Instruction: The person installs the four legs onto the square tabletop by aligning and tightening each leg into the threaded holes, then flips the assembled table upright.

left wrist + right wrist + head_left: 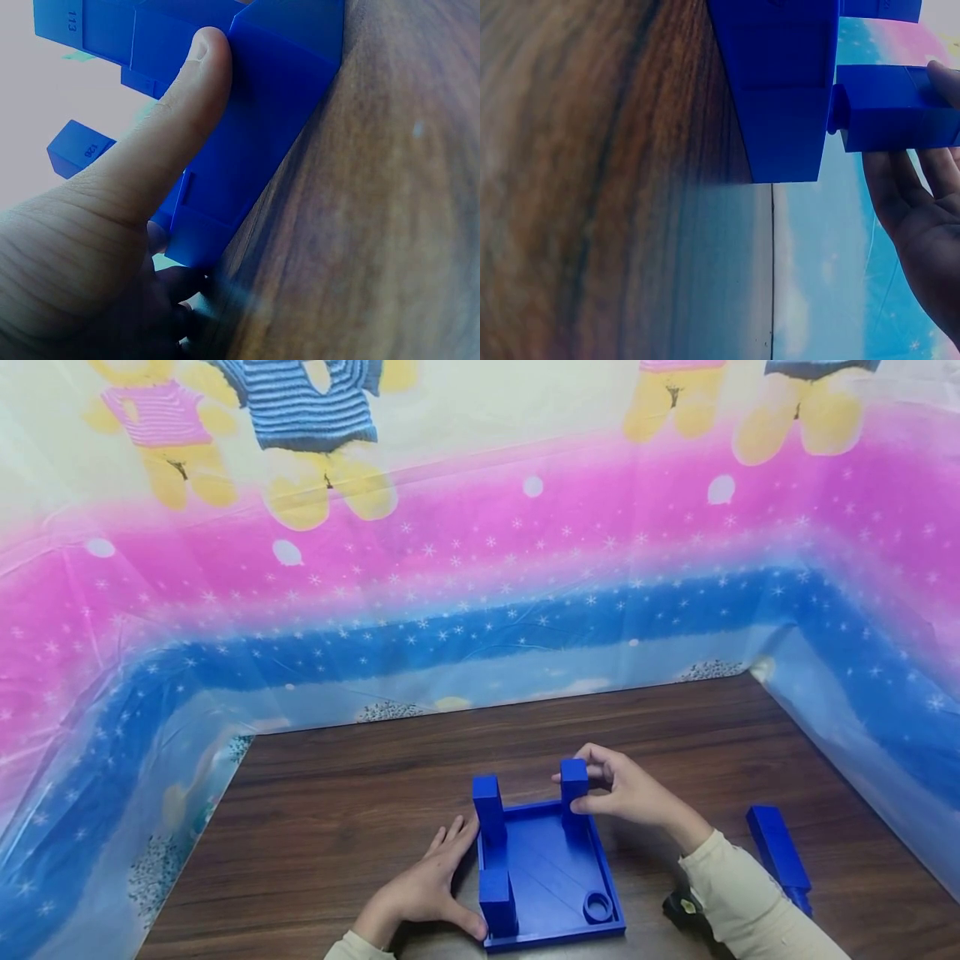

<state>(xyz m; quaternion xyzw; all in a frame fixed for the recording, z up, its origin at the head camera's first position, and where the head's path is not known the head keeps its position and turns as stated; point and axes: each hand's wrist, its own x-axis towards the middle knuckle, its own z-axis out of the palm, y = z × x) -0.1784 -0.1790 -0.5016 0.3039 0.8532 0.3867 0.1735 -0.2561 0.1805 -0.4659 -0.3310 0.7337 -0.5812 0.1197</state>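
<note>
A blue rectangular base (551,872) with a raised rim lies on the table. Blue square legs stand at its far left (489,806) and near left (497,897) corners. At the near right corner is a bare round socket (597,907). My right hand (630,789) pinches a third leg (573,781) between thumb and fingers at the far right corner. In the right wrist view, a short neck shows between that leg (900,112) and the base (787,112). My left hand (427,881) lies along the base's left side, fingers extended, thumb by the near left corner.
Another blue leg (778,847) with a round end lies on the wooden table (337,793) to the right, beyond my right sleeve (750,893). A small dark object (681,906) sits under that forearm. Printed cloth (450,635) walls in the table's back and sides.
</note>
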